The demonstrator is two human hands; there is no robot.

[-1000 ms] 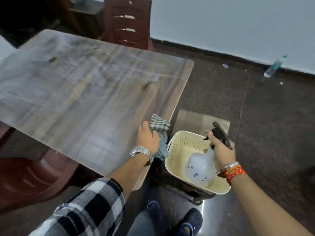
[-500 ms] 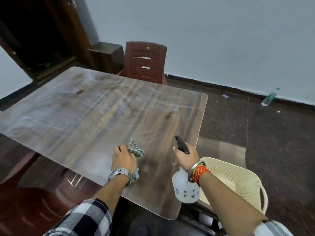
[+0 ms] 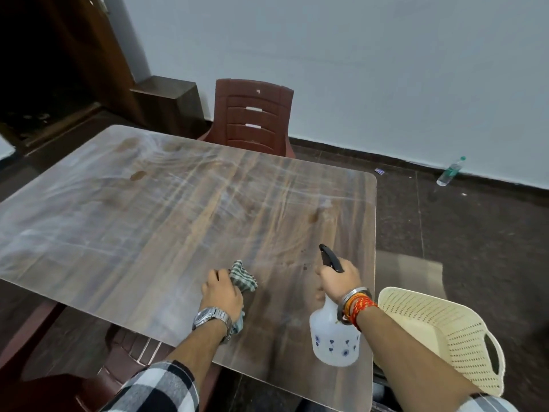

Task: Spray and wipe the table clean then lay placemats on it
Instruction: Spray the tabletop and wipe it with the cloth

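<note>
Bench [image 3: 148,233] stretches forward and left from both hands. The right hand [image 3: 338,278] grips the spray bottle [image 3: 334,340], nozzle aimed away across the streaked top; the left hand [image 3: 222,294] clutches the checked cloth [image 3: 242,276], pressed against the near edge.

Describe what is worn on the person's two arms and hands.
Left hand: a silver metal-link wristwatch and a black-and-white checked sleeve pushed up the forearm. Right hand: a silver bangle beside orange and red threads; a checked cuff edge shows lower down.
</note>
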